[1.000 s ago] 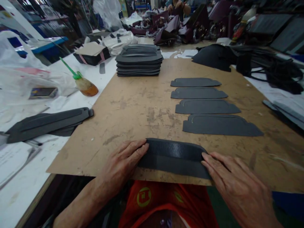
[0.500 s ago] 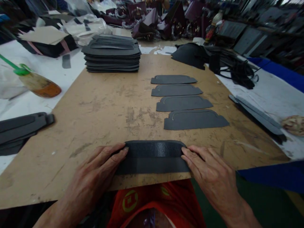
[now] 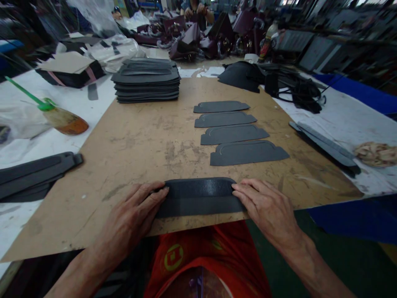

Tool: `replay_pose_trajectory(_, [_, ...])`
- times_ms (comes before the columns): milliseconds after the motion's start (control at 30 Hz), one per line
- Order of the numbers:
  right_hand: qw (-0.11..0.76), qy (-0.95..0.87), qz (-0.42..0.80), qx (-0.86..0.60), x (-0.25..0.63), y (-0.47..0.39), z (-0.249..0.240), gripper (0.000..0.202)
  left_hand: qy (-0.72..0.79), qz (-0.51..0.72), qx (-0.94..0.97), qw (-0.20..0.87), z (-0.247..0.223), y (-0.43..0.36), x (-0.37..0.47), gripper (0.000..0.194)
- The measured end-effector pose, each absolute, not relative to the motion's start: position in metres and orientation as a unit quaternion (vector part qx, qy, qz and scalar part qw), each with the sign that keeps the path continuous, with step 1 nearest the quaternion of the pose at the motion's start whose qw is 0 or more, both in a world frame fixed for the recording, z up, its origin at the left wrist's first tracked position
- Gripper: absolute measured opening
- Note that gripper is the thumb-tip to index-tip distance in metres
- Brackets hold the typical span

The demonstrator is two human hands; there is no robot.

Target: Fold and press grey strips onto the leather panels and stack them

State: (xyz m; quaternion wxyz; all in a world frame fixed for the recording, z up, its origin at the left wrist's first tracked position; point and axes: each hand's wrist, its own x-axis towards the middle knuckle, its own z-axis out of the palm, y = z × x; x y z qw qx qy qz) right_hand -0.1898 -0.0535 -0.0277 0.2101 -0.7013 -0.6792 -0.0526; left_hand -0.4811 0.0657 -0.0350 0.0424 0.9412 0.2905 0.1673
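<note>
A dark grey panel (image 3: 201, 198) with a shinier upper band lies at the near edge of the brown board (image 3: 139, 145). My left hand (image 3: 136, 211) pinches its left end between thumb and fingers, and my right hand (image 3: 266, 205) pinches the right end the same way. Beyond it, several flat grey pieces are laid in a column, the nearest one (image 3: 248, 153) largest in view. A thick stack of dark panels (image 3: 145, 80) stands at the board's far left. More dark pieces (image 3: 37, 171) overlap the board's left edge.
A bottle with a green nozzle (image 3: 66, 120) lies on the left. Black material and cords (image 3: 297, 91) are at the back right, near long dark strips (image 3: 325, 147). Maroon bags (image 3: 217, 37) are heaped behind, where a person's hands (image 3: 197, 11) show.
The camera view has shifted slightly, so the board and the things on it appear moved. Both hands keep their hold on the panel's ends.
</note>
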Motion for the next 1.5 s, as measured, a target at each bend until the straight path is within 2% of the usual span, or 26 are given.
replay_pose_trajectory(167, [0.199, -0.656, 0.021, -0.728, -0.181, -0.038, -0.020, 0.015, 0.280, 0.176, 0.943, 0.044, -0.025, 0.068, -0.471, 0.024])
replay_pose_trajectory(267, [0.164, -0.645, 0.047, -0.745, -0.179, -0.030, -0.015, 0.013, 0.301, 0.177, 0.934, 0.071, -0.023, 0.073, -0.467, 0.022])
replay_pose_trajectory(367, [0.167, -0.657, 0.085, -0.730, -0.176, -0.024, -0.011, 0.007, 0.334, 0.173, 0.921, 0.104, -0.025, 0.077, -0.465, 0.022])
replay_pose_trajectory(600, [0.186, -0.617, 0.173, -0.744, -0.173, -0.017, -0.009, 0.009, 0.377, 0.184, 0.897, 0.141, -0.026, 0.075, -0.462, 0.033])
replay_pose_trajectory(667, [0.211, -0.600, 0.210, -0.742, -0.172, -0.017, -0.011, 0.010, 0.382, 0.185, 0.894, 0.143, -0.025, 0.074, -0.462, 0.035])
replay_pose_trajectory(733, [0.274, -0.579, 0.261, -0.723, -0.170, -0.018, -0.014, 0.011, 0.389, 0.187, 0.890, 0.145, -0.025, 0.074, -0.462, 0.037])
replay_pose_trajectory(800, [0.341, -0.560, 0.307, -0.690, -0.168, -0.020, -0.017, 0.021, 0.397, 0.190, 0.885, 0.155, -0.024, 0.075, -0.462, 0.037])
replay_pose_trajectory(867, [0.373, -0.554, 0.334, -0.665, -0.164, -0.022, -0.019, 0.029, 0.406, 0.190, 0.877, 0.175, -0.023, 0.076, -0.462, 0.038])
replay_pose_trajectory(1067, [0.391, -0.555, 0.332, -0.654, -0.159, -0.025, -0.025, 0.027, 0.455, 0.196, 0.803, 0.332, -0.016, 0.085, -0.467, 0.044])
replay_pose_trajectory(1233, [0.392, -0.551, 0.329, -0.659, -0.155, -0.025, -0.033, 0.034, 0.430, 0.224, 0.706, 0.516, -0.012, 0.086, -0.471, 0.033])
replay_pose_trajectory(1500, [0.374, -0.552, 0.365, -0.649, -0.154, -0.017, -0.038, 0.028, 0.439, 0.264, 0.626, 0.588, -0.010, 0.078, -0.467, 0.027])
